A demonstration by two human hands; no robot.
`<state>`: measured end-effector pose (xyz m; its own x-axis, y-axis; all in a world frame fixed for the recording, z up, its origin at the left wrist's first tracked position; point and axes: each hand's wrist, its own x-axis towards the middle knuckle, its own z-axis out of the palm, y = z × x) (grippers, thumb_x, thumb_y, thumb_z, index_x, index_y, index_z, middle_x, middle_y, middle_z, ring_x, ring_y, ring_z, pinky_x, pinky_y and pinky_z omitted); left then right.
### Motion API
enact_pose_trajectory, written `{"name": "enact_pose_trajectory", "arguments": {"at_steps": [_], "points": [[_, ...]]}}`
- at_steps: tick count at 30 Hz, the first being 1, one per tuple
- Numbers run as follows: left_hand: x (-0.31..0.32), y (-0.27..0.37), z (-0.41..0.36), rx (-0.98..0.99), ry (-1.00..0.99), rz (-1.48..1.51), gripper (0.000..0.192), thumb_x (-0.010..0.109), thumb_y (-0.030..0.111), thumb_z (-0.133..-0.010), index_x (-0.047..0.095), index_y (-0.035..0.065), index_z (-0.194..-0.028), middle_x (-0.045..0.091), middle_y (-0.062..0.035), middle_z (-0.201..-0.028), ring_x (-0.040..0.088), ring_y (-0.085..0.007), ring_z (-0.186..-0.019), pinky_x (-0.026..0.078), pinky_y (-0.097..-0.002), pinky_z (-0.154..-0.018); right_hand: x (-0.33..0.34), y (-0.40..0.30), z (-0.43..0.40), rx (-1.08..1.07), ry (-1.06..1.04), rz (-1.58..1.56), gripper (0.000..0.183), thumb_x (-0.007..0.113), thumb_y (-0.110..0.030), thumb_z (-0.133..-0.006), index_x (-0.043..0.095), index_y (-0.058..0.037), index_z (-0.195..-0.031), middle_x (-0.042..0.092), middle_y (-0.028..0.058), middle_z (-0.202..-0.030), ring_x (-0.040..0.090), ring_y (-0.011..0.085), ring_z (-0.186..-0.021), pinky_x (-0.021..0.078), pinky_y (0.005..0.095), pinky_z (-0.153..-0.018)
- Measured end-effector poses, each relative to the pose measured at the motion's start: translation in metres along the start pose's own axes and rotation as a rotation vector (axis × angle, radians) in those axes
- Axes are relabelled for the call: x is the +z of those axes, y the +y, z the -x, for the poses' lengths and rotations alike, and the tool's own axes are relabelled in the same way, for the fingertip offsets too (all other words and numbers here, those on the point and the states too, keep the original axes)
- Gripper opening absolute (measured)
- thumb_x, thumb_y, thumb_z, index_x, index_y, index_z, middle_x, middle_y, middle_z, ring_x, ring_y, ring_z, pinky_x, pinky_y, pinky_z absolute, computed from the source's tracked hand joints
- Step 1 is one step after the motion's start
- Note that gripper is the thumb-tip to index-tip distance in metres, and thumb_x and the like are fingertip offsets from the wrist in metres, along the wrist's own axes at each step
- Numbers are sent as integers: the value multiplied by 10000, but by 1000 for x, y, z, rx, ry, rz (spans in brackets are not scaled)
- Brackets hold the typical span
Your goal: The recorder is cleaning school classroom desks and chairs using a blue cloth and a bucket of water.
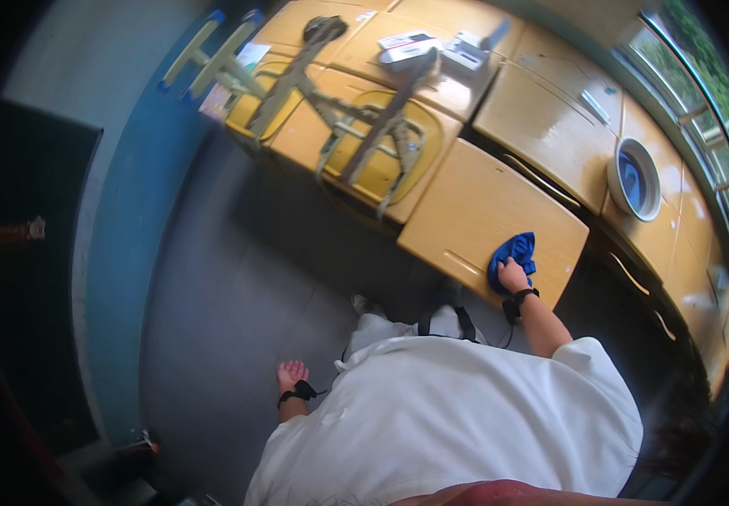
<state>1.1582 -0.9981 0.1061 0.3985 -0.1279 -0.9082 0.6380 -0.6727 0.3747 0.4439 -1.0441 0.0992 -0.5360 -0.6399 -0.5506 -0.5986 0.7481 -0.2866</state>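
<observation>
My right hand (513,276) grips a crumpled blue cloth (516,250) and presses it on the near right part of a light wooden desk top (478,209). The fingers are partly hidden behind the back of the hand. My left hand (292,374) hangs low at my left side above the grey floor, fingers apart and holding nothing. Both wrists wear black straps with small dark devices. A shallow groove runs near the front edge of the desk, left of the cloth.
Upturned chairs with yellow seats (424,148) rest on desks at the upper left. Open white boxes (465,54) lie behind them. A white basin (636,179) with blue inside stands on a desk at the right, near the windows. A blue and white wall (130,190) is on the left.
</observation>
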Motion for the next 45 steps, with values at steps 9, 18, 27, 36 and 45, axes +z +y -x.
{"name": "enact_pose_trajectory", "arguments": {"at_steps": [9, 18, 27, 36, 45], "points": [[-143, 40, -84, 104, -82, -263, 458, 411, 454, -990, 566, 45, -1126, 591, -128, -1183, 578, -277, -1073, 464, -389, -934, 67, -102, 29, 144, 176, -112, 482, 499, -391, -961, 551, 19, -1210, 610, 340, -1174, 580, 494, -1118, 459, 509, -979], [49, 216, -107, 370, -266, -658, 303, 533, 377, -948, 562, 99, -1066, 636, -75, -1027, 615, -226, -941, 486, -395, -827, 24, -168, 38, 171, 811, -588, 443, 495, -408, -986, 559, -4, -1156, 629, 288, -1126, 580, 470, -1087, 455, 487, -930], [354, 186, 12, 587, -781, -1132, 207, 617, 299, -949, 610, 118, -1051, 665, -21, -899, 628, -109, -766, 493, -254, -641, -18, -213, 10, -34, 513, -123, 598, 627, -263, -831, 468, -34, -1359, 522, 254, -1305, 497, 448, -1206, 408, 483, -1030], [492, 40, 15, 680, -974, -1436, 583, 747, 212, -817, 519, 6, -1312, 665, -136, -1077, 622, -223, -940, 493, -332, -812, -53, -351, -27, -638, 476, -608, 980, 848, -280, -736, 283, -42, -1500, 395, 216, -1431, 363, 348, -1356, 295, 423, -1152], [521, -20, 35, 875, -969, -1364, 326, 770, 275, -813, 677, -10, -940, 697, -95, -814, 663, -200, -765, 513, -361, -676, -69, -361, -60, -656, 283, -543, 628, 776, -218, -829, 438, -51, -1331, 560, 179, -1217, 567, 347, -1141, 456, 392, -982]]}}
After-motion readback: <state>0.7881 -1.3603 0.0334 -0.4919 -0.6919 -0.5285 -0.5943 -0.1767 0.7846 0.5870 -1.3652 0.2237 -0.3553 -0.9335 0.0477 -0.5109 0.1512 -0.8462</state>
